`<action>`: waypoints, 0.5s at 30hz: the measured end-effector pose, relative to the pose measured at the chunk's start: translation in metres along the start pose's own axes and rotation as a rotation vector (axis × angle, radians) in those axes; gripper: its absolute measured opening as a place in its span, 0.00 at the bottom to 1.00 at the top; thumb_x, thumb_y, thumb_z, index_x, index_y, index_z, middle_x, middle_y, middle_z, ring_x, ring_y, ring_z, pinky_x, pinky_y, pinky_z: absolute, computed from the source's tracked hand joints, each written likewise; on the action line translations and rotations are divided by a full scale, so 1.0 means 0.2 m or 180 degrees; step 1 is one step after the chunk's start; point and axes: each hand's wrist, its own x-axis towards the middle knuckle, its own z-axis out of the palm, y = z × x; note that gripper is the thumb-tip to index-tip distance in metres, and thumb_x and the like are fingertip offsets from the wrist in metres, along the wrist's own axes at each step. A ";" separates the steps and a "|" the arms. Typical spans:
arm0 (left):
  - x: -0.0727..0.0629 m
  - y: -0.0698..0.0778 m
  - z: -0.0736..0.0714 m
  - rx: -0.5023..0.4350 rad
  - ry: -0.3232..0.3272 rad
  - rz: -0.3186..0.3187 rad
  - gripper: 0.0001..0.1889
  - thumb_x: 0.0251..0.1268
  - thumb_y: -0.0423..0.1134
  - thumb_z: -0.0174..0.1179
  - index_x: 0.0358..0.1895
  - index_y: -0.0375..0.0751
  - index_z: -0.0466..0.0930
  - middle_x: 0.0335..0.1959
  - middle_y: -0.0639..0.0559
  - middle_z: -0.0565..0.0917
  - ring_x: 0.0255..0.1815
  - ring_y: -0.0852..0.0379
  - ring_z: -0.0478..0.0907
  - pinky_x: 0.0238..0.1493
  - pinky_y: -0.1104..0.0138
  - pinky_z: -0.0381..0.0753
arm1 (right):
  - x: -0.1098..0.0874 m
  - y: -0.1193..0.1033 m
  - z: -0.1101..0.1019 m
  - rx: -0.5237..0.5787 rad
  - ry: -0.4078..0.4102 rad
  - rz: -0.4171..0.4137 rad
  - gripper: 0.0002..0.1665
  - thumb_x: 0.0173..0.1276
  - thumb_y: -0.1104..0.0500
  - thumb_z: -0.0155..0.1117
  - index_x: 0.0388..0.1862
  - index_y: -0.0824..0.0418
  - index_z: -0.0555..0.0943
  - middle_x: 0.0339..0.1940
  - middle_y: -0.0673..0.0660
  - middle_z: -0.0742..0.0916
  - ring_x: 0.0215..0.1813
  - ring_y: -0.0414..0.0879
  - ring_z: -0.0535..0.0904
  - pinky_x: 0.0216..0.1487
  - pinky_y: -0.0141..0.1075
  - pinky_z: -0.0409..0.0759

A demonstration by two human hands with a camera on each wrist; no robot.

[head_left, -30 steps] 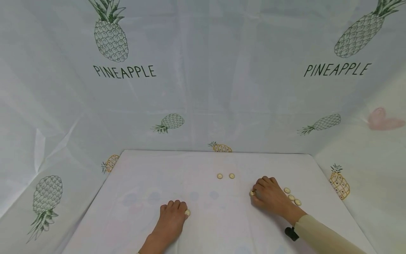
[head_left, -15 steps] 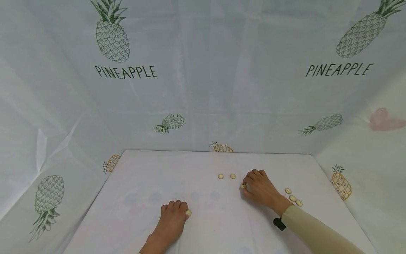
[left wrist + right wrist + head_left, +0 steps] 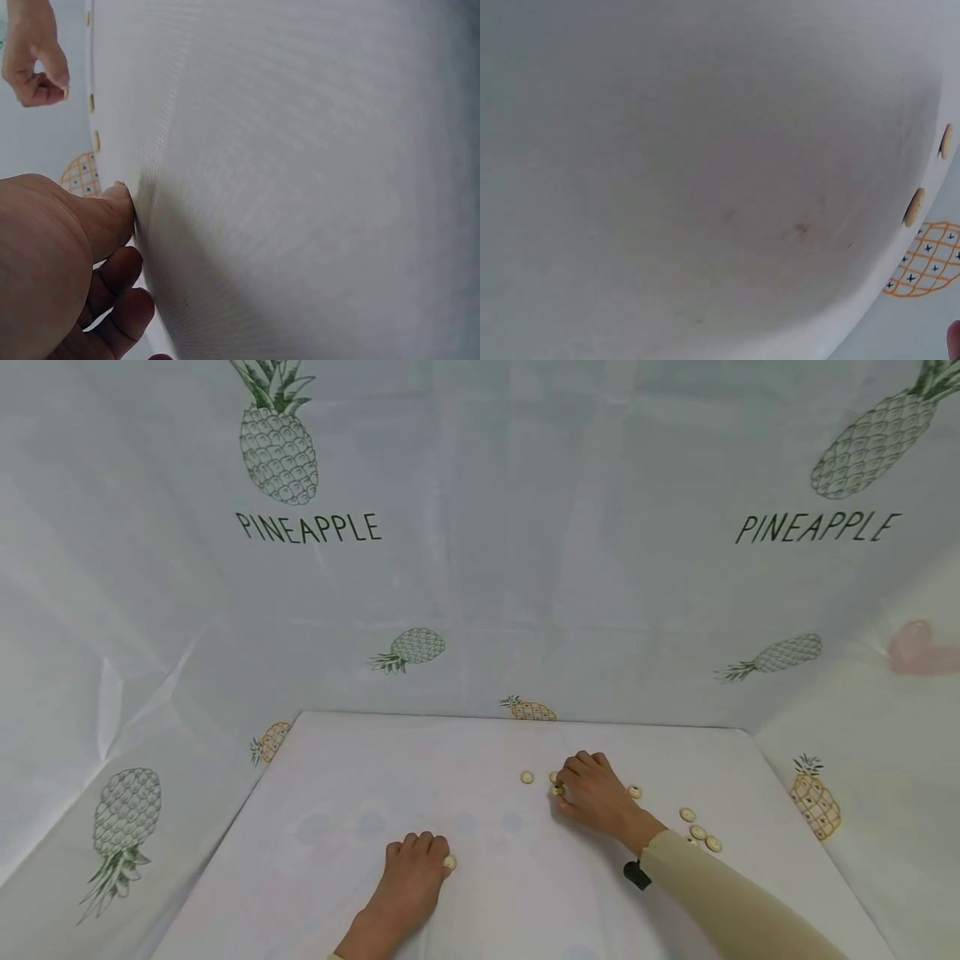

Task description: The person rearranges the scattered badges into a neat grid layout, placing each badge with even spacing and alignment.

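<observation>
i see a white surface (image 3: 337, 893) under a pale backdrop cloth (image 3: 480, 568) printed with pineapples, "pineapple" lettered 2 times.

2 bare hands, right hand (image 3: 592, 795) with long beige sleeve (image 3: 720, 902), small black device (image 3: 637, 875) at wrist
</observation>
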 end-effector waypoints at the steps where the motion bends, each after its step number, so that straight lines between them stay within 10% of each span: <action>1: 0.00 0.00 0.00 0.0014 -0.0003 0.0003 0.13 0.68 0.45 0.71 0.43 0.46 0.76 0.33 0.56 0.74 0.37 0.56 0.68 0.43 0.54 0.70 | 0.01 0.00 0.00 0.0006 0.0003 -0.0009 0.11 0.65 0.50 0.74 0.39 0.55 0.86 0.41 0.50 0.85 0.46 0.49 0.75 0.52 0.48 0.72; 15: 0.00 0.00 0.00 0.0003 0.0015 0.0014 0.13 0.69 0.46 0.71 0.43 0.46 0.76 0.33 0.58 0.73 0.36 0.58 0.67 0.43 0.55 0.70 | 0.15 -0.04 0.04 0.0118 -0.0134 -0.0052 0.11 0.68 0.51 0.73 0.41 0.56 0.87 0.42 0.51 0.85 0.46 0.49 0.74 0.54 0.48 0.72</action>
